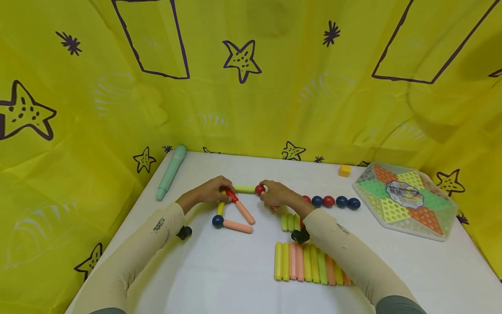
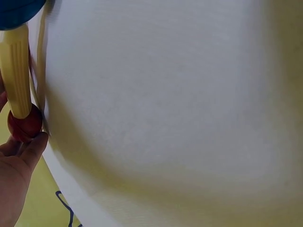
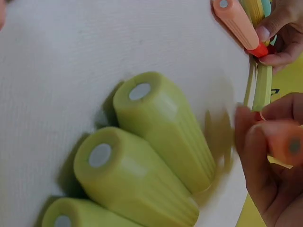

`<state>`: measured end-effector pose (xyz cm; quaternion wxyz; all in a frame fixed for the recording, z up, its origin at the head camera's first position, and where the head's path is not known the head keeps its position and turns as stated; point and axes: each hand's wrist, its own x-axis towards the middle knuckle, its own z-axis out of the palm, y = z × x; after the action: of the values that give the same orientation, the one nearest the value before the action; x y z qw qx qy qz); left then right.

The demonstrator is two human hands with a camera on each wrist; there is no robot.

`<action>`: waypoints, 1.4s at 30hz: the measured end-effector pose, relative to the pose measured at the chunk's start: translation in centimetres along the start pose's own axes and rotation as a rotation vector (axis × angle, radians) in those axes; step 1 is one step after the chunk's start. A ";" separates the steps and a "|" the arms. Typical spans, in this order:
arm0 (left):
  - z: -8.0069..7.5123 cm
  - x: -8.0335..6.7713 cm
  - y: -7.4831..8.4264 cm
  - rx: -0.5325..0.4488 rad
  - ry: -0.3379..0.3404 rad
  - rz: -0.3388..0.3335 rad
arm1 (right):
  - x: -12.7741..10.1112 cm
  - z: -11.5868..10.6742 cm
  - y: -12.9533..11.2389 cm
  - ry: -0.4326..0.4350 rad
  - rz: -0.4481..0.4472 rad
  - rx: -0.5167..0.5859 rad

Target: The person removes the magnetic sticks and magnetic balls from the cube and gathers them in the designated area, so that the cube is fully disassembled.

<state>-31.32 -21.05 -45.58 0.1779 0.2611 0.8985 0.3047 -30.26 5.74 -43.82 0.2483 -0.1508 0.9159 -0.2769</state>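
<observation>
My left hand [image 1: 213,190] pinches a red ball [image 2: 26,124] at one corner of a magnetic stick frame. From that corner run a yellow stick [image 1: 221,210] to a blue ball [image 1: 218,221], a red-ended salmon stick [image 1: 245,212] and a light green stick [image 1: 245,189]. A second salmon stick [image 1: 238,226] extends from the blue ball. At the green stick's far end, my right hand [image 1: 276,193] holds another red ball [image 1: 259,189] between thumb and fingers. A further salmon stick [image 3: 289,142], its magnet end toward the camera, juts out between those same fingers.
Short green sticks [image 1: 290,222] lie near my right wrist, with a row of long sticks [image 1: 307,261] below them. Red and blue balls [image 1: 328,201] line up at right, beside a hexagonal board [image 1: 405,200]. A yellow cube [image 1: 344,170] and a mint-green tube [image 1: 171,172] sit farther back.
</observation>
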 end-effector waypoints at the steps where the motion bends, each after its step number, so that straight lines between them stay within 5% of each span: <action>1: 0.0 0.0 0.0 0.000 -0.002 0.002 | 0.0 0.1 0.1 -0.003 0.003 0.009; 14: 0.0 0.0 -0.1 -0.001 0.003 0.006 | -0.1 0.4 0.9 0.228 -0.040 -0.084; 21: 0.0 0.1 0.0 -0.003 0.011 0.014 | -0.4 0.2 1.2 0.259 -0.061 -0.075; 26: 0.0 0.0 0.2 -0.003 0.004 -0.007 | -1.5 -0.6 2.0 0.204 -0.189 -0.034; 31: 0.3 0.3 0.1 0.007 -0.001 -0.012 | -5.4 -2.4 3.9 0.083 -0.322 0.062; 35: 0.3 0.4 0.1 0.023 0.008 0.006 | -9.9 -3.9 6.1 0.074 -0.360 0.136; 42: 0.4 0.1 -0.1 0.027 0.015 -0.001 | -18.0 -5.3 12.2 0.109 -0.270 0.100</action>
<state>-31.27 -20.89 -45.96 0.1677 0.2607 0.9039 0.2946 -19.86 25.28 -40.44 0.1660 -0.2450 0.8844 -0.3609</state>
